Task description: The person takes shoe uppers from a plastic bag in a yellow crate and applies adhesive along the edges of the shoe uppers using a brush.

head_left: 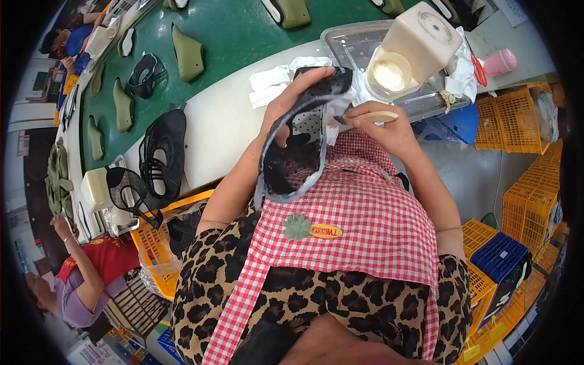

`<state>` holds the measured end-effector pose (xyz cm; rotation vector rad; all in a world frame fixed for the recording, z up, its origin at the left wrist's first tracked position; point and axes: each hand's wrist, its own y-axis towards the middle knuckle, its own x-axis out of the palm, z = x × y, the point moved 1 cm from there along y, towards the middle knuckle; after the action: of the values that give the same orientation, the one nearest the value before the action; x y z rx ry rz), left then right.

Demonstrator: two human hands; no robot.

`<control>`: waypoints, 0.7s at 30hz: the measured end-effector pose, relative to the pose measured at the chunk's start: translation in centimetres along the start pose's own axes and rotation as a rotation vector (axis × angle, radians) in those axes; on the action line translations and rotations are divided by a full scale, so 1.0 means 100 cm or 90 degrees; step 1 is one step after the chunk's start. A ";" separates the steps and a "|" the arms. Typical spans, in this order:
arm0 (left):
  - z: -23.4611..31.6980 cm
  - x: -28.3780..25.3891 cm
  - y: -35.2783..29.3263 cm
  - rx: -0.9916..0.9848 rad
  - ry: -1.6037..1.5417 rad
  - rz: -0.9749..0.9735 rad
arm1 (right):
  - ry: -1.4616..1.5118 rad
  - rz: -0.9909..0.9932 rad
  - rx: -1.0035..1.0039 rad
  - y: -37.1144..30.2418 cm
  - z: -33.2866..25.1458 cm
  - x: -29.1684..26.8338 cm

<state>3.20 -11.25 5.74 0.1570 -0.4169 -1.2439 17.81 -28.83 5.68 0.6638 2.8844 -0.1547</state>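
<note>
Nearest: red-check apron (365, 225) is covering the lap over leopard-print clothing, prob. as a guard against glue. An oval yellow-red label (326, 231) w/ a green flower badge (297, 227) beside it is sitting on the apron, centre.

Left hand (292, 100) is holding a black mesh shoe upper (298, 146) above the lap, fingers clenched round its top edge, so the piece is hanging open-side toward the right hand. Right hand (389, 131) is gripping a wooden-handled brush (368, 117), fingers closed on the handle, tip touching the upper's edge; looks like adhesive is being applied.

Just beyond, on the white counter (219, 121): clear tray (353, 42) holding a cream glue pot (404, 48) w/ open mouth, kept w/in brush reach. White rags (271, 82) left of it; pink cylinder (500, 62) far right.

Left: more black uppers (163, 152) are lying at the counter edge. Far: green belt (231, 30) is carrying olive soles (187, 55). Right: orange crates (517, 118) and a blue crate (500, 258) are standing stacked. A co-worker in red (103, 261) is sitting low left.
</note>
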 end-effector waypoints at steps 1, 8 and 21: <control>0.001 -0.001 -0.001 -0.007 -0.010 -0.006 | -0.020 0.022 0.004 0.003 0.002 -0.002; 0.007 -0.006 -0.005 -0.032 -0.008 -0.023 | -0.065 0.167 -0.117 -0.008 -0.013 -0.005; 0.014 0.003 -0.007 -0.065 -0.073 -0.033 | -0.132 0.106 -0.083 -0.001 0.001 0.012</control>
<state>2.08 -11.60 6.89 0.0091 -0.4502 -1.3256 16.75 -28.45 5.34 0.8066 2.6031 -0.0127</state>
